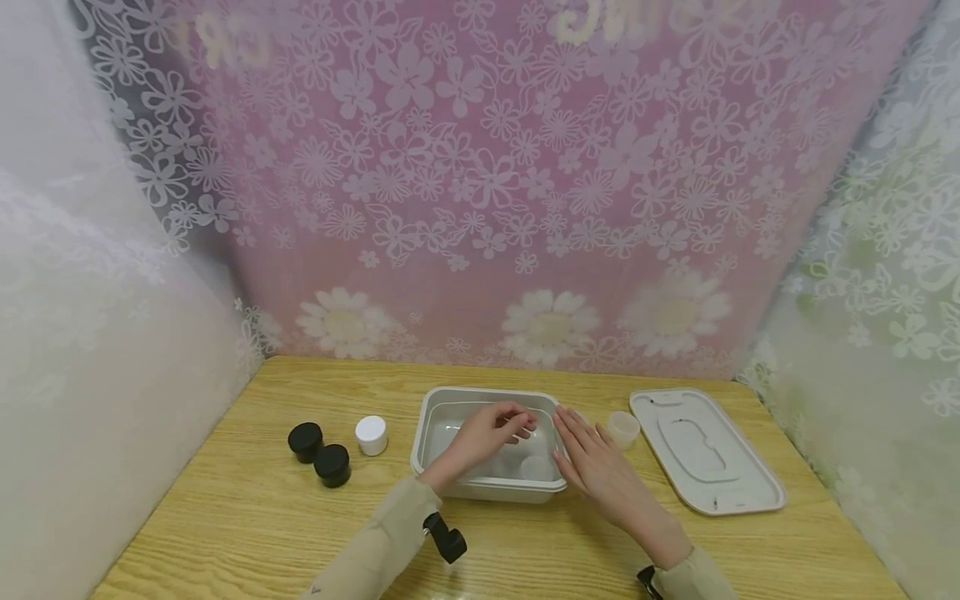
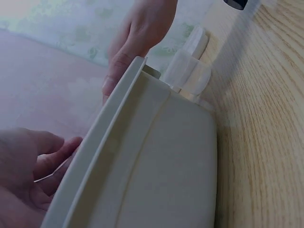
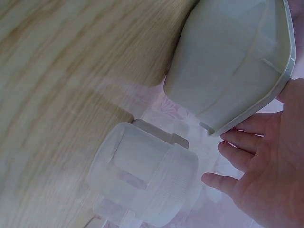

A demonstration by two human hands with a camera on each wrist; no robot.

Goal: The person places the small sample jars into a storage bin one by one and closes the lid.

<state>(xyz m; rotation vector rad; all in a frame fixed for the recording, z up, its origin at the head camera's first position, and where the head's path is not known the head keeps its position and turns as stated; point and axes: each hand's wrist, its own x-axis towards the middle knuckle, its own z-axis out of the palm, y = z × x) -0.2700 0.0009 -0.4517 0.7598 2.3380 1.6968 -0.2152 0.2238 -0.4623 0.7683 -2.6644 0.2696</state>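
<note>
A light grey rectangular plastic tub (image 1: pixel 487 492) stands on the table, with a translucent round jar (image 1: pixel 536 468) inside near its front right corner. Over the tub's opening is my left hand (image 1: pixel 491 432), fingers loosely bent and no object visible in them; the tub wall hides its fingertips in the left wrist view. My right hand (image 1: pixel 603 479) lies along the tub's right end. Its straight fingers (image 3: pixel 242 140) touch the rim from outside. Just beyond that hand, a translucent jar (image 1: pixel 622 429) sits on the table, seen large in the right wrist view.
Two black-lidded jars (image 1: pixel 332 465) and a white-lidded jar (image 1: pixel 371 435) stand left of the tub. A grey-white tub lid (image 1: pixel 708 450) lies flat at the right. Floral curtains (image 1: pixel 480 208) enclose the wooden table (image 1: pixel 225 517) at the back and sides.
</note>
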